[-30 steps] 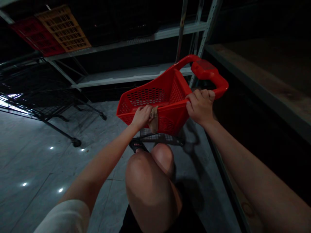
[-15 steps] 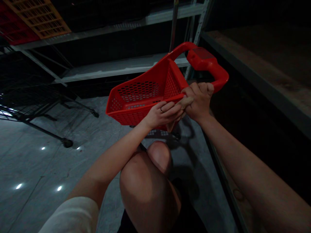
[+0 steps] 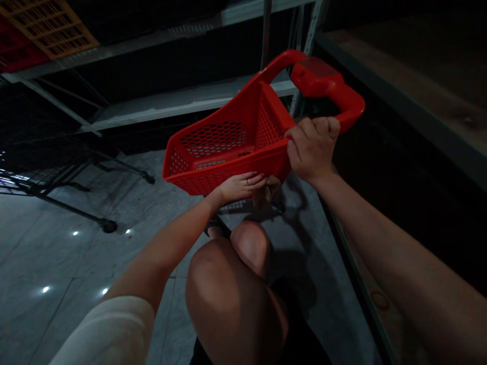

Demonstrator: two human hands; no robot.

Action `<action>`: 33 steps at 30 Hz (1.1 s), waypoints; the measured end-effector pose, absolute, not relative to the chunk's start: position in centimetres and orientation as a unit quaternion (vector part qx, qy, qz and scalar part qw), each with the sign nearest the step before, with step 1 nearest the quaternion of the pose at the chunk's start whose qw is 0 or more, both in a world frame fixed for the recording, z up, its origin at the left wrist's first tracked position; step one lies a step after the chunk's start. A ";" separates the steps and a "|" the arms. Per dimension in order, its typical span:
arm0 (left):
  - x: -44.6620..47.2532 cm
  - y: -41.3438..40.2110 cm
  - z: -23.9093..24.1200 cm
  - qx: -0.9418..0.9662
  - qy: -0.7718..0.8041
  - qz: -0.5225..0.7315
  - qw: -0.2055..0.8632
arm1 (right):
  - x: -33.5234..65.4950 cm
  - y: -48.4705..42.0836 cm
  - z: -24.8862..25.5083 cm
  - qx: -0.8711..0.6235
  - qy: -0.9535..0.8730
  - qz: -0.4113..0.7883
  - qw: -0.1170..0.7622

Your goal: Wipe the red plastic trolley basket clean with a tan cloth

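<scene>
A red perforated plastic cart basket (image 3: 228,147) with a thick red handle (image 3: 327,86) tilts in front of me. My right hand (image 3: 314,147) is closed around the basket's near rim, just below the handle. My left hand (image 3: 243,186) presses a small brownish cloth (image 3: 266,190) against the outside of the basket's near wall, low down, with the fingers wrapped on it. My bent knees (image 3: 232,274) are below the basket.
Grey metal shelves (image 3: 182,104) run behind the basket, with an orange crate (image 3: 49,25) up at the left. A wooden shelf (image 3: 411,86) lines the right. A dark wire cart (image 3: 57,167) stands on the tiled floor at the left.
My left hand with the cloth slid along the rim toward my right hand, then dropped to the lower outside wall. The basket tipped up and slightly left.
</scene>
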State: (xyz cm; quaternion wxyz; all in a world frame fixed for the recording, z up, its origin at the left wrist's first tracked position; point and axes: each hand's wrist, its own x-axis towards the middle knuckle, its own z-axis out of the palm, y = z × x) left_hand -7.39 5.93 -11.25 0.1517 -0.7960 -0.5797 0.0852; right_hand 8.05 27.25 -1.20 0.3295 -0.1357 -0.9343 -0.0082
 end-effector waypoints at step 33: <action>-0.7 3.9 -4.4 -0.657 -0.726 -0.162 0.126 | 8.4 25.3 -1.1 -0.139 -0.936 0.026 0.324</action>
